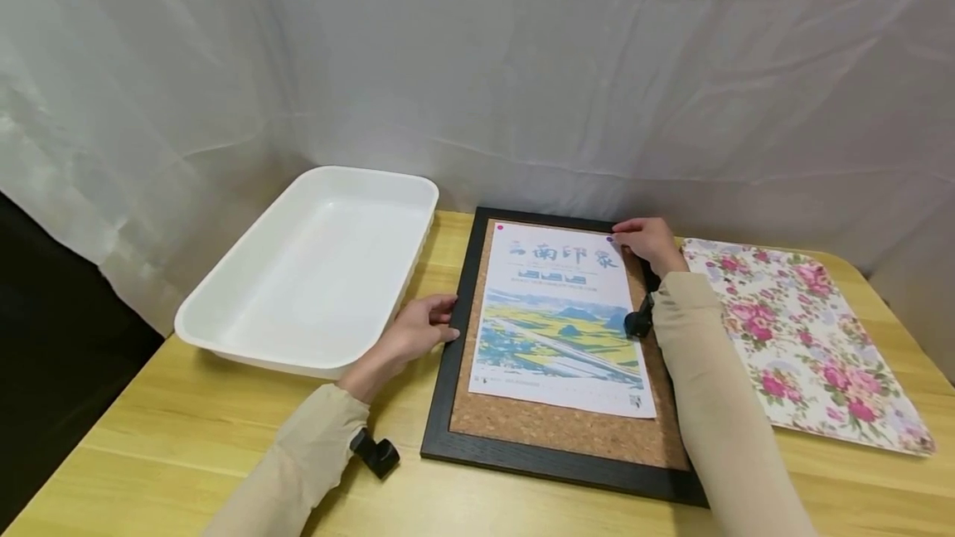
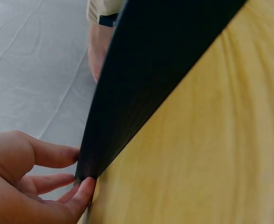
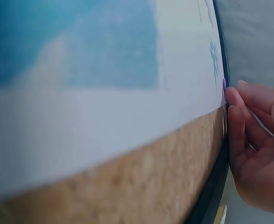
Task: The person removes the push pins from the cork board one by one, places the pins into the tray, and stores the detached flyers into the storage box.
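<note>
A black-framed cork board point(image 1: 570, 440) lies on the table with a printed landscape poster point(image 1: 574, 346) on it. A pink pin point(image 1: 500, 227) marks the poster's upper left corner, and a purple pin point(image 1: 609, 239) its upper right. My left hand point(image 1: 422, 323) is at the frame's left side, its fingertips touching the outer edge; the left wrist view shows the thumb and fingers against the dark frame point(image 2: 127, 88). At the upper right corner, my right hand point(image 1: 647, 240) has its fingertips right beside the purple pin, also visible in the right wrist view point(image 3: 224, 84).
A large white tray point(image 1: 196, 336) stands left of the board. Right of it lies a floral-patterned board point(image 1: 791, 338), partly behind the right sleeve. A pale curtain point(image 1: 477, 89) hangs along the back of the wooden table point(image 1: 172, 437).
</note>
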The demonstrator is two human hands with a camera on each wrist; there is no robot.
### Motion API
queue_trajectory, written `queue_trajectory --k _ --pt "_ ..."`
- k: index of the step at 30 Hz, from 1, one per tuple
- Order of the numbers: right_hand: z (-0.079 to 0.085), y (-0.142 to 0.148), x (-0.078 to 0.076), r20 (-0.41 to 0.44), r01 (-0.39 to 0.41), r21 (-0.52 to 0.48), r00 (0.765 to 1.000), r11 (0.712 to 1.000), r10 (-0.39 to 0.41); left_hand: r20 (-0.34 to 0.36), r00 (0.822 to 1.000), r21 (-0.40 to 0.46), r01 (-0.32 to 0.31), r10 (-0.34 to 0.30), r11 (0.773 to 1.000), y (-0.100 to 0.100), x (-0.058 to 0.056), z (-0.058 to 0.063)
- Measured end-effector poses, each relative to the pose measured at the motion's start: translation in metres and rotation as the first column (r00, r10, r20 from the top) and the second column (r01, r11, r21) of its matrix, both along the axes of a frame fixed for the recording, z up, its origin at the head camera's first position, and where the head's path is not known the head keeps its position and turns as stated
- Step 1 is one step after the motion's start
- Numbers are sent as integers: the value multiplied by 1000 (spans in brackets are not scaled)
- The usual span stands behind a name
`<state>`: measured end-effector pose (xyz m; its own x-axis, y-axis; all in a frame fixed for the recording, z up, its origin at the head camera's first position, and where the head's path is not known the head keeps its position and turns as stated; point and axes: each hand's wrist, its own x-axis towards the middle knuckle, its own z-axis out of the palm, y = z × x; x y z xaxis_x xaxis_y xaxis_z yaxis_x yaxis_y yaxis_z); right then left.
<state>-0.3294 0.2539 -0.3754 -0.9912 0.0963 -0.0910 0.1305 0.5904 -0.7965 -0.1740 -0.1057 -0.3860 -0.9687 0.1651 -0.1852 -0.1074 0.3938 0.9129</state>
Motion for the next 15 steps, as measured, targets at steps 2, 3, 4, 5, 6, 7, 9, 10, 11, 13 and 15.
queue_trajectory --k 2,3,4,5,6,7,9,10,11,13,15 --pt "0 0 0 -4 -5 0 1000 1000 5 2 1000 -2 1 -1 1000 0 0 0" --pt "0 0 0 -7 -7 1 1000 1000 7 3 1000 -2 1 -1 1000 0 1 0" --pt "0 0 0 -10 -7 5 1000 1000 7 5 1000 -1 1 -1 1000 0 1 0" --pt "0 0 0 -14 -9 6 1000 1000 9 6 1000 -1 2 -2 1000 0 1 0" --pt "0 0 0 -21 -10 10 1000 1000 10 7 1000 -2 3 -3 1000 1 0 -1" --pt "0 0 0 -26 -11 18 1000 1000 12 7 1000 -3 3 -3 1000 1 0 -1" --pt "0 -1 0 -30 -9 37 999 999 10 9 1000 -4 3 -3 1000 0 0 0" --pt "0 -2 0 -32 -6 46 999 999 8 10 1000 -4 3 -3 1000 0 0 0" --pt "1 -3 0 -35 -6 56 999 998 8 10 1000 -6 1 -1 1000 0 0 0" --pt "2 -4 1 -33 -2 79 999 997 5 11 1000 -7 0 0 1000 0 0 0" --pt "3 -5 1 -33 7 97 999 995 -4 10 1000 -7 1 -1 1000 1 -1 1"
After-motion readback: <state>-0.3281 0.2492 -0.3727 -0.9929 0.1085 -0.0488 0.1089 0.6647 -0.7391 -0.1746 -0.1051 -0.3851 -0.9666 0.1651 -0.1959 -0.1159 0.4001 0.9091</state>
